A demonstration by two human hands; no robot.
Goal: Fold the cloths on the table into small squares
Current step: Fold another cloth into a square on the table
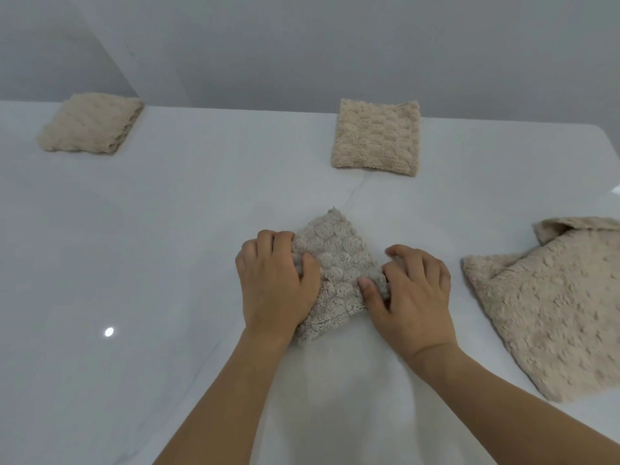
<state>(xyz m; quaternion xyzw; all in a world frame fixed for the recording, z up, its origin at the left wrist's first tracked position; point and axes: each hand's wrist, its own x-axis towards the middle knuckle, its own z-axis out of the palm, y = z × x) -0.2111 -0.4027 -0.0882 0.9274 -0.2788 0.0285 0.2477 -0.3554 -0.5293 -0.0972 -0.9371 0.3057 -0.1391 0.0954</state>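
Note:
A small beige fluffy cloth point(337, 263), folded into a compact square turned like a diamond, lies at the middle of the white table point(167, 246). My left hand point(273, 286) presses on its left side with fingers curled over the edge. My right hand point(412, 297) pinches its right corner between thumb and fingers. Two folded cloth squares rest farther back, one at the far left point(90, 124) and one at the far centre point(375, 137). A larger cloth point(550, 307), folded only loosely with a flipped corner, lies to the right.
The table's far edge meets a grey wall point(302, 45). Its rounded far right corner point(604, 132) is in view. A bright light reflection point(109, 331) shows on the glossy top at the left.

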